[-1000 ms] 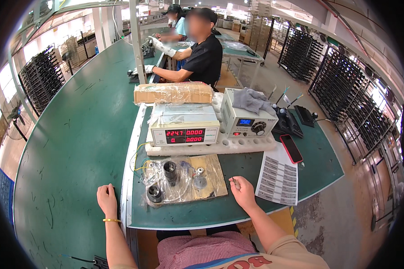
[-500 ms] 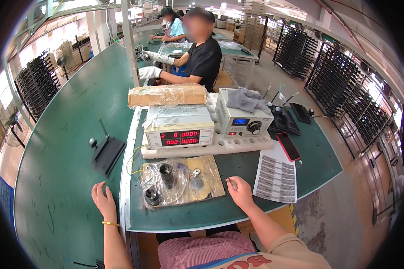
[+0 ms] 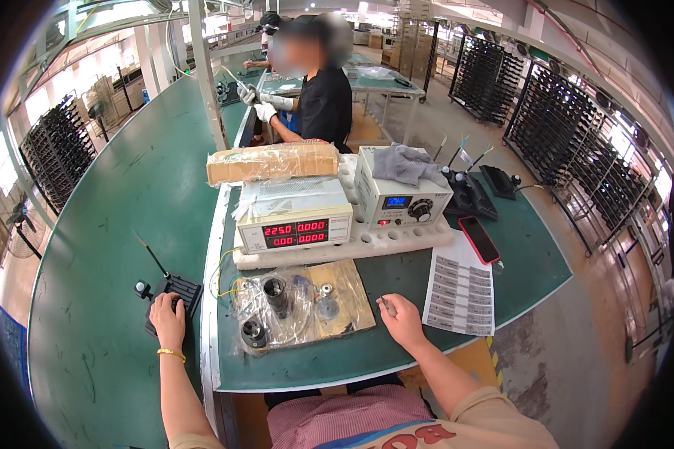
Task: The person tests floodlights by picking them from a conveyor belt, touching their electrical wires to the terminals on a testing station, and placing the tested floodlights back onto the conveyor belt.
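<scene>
The fingers of the left hand (image 3: 168,318) bend over the near side of a black finned lamp housing (image 3: 186,288), which lies to the left of the film-wrapped board (image 3: 349,278); they touch it, but whether they grip it I cannot tell. The fingers of the right hand (image 3: 401,323), just right of the board, pinch a small greyish object (image 3: 389,306) between thumb and forefinger; its kind is too small to make out. A yellow bracelet (image 3: 171,355) circles the left wrist.

Next to the hidden part of the housing, a round grey-tipped knob (image 3: 141,287) sticks out, and a thin black lead (image 3: 156,259) rises at a slant. The housing rests on the long green worktop (image 3: 112,247), left of the board.

On the board itself stand a tall black socket (image 3: 275,298) and a shorter black socket (image 3: 253,334), with a small metal cap (image 3: 326,289) to their right.

Directly beyond the board, a power meter (image 3: 296,230) with red digits sits on white foam (image 3: 419,241). Beyond and right of the board is a voltage regulator (image 3: 374,185), a grey cloth (image 3: 406,165) draped on top. Right of the board lie a printed label sheet (image 3: 460,288) and a red-edged phone (image 3: 478,239). Farthest beyond the board, a co-worker (image 3: 326,112) wears white gloves.
</scene>
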Demonstrator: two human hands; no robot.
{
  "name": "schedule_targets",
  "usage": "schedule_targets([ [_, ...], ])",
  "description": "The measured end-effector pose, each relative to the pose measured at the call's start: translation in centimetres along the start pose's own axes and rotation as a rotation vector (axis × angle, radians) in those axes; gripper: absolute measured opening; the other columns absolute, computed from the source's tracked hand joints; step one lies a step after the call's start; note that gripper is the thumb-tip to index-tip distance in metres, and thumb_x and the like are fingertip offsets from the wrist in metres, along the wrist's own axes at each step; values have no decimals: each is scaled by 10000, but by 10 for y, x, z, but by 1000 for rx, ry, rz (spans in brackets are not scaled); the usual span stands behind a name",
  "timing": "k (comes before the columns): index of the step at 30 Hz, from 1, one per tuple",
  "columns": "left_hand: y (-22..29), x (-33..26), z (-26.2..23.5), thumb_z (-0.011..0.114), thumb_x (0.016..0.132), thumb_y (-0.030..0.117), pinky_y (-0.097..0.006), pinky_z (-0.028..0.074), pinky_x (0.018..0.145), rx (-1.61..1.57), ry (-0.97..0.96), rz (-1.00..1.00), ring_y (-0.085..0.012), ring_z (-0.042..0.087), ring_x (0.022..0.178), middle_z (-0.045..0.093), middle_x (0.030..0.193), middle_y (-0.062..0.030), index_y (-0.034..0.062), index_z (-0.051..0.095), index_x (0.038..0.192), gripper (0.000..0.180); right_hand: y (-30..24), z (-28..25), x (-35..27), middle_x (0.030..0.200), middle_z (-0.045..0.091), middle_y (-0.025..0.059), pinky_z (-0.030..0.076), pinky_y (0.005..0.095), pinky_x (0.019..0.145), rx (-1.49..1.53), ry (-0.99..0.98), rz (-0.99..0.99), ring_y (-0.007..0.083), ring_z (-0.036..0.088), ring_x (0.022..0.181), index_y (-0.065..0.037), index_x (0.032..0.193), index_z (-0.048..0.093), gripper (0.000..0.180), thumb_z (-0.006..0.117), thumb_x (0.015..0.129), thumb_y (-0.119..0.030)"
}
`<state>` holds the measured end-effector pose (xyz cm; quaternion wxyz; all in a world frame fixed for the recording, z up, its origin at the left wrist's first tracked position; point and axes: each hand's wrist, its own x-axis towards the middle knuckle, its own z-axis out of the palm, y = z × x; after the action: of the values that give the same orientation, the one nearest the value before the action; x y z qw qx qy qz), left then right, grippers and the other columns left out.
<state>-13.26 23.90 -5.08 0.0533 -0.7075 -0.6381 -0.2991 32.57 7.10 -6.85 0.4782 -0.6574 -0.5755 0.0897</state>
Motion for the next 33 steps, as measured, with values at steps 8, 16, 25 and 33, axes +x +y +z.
schedule_targets([
  [8, 6, -75, -47, 616, 797, 108, -402, 399, 884, -31, -14, -60, -308, 540, 975, 582, 1051, -108, 58, 611, 971, 181, -5, -6, -1, 837, 609, 171, 474, 400, 672, -10, -32, 35, 366, 593, 781, -10, 908, 585, 162, 654, 770, -59],
  [16, -41, -171, -119, 631, 813, 117, -401, 391, 914, 17, 118, -264, -331, 500, 1035, 559, 1046, -160, -10, 567, 1077, 299, -4, -7, 0, 851, 619, 167, 481, 410, 686, -24, -36, 38, 366, 599, 803, -16, 912, 593, 176, 664, 761, -73],
  [25, -69, -183, -113, 626, 868, 241, -404, 408, 852, 14, -26, -409, -350, 518, 935, 540, 987, -195, -61, 520, 1015, 352, -6, -10, -3, 859, 617, 169, 477, 418, 691, 4, -26, 19, 370, 596, 813, -21, 917, 594, 178, 655, 755, -62],
  [33, 5, -173, -150, 590, 864, 121, -364, 406, 871, -183, 153, -297, -294, 521, 941, 550, 1016, -164, -58, 515, 1029, 255, 3, -4, -3, 816, 618, 157, 475, 387, 649, 43, 26, -44, 345, 601, 740, -15, 935, 598, 147, 632, 805, -74],
])
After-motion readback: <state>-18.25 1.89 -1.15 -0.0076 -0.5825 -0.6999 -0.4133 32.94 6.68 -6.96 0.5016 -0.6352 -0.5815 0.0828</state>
